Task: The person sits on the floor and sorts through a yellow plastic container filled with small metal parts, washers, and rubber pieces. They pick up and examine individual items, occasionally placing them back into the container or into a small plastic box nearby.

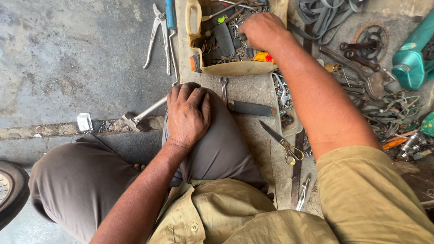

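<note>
Here the right hand (262,30) reached into the cut-open tan container (235,68), fingers curled down among its small metal parts; what they gripped could not be told. The container's long axis ran left to right. Below it, the left hand (187,113) rested released on the knee (217,135).

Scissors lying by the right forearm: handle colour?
Gold or brass-coloured loops on the dark-bladed scissors, clearest in the head view.

On the floor (68,58), the cut-open container (235,68) of small parts lies ahead of the knee (212,135). Pliers (159,36) lie left of it, scissors (282,142) and a handlebar grip (251,108) behind it, chainring (370,38) far right.
</note>
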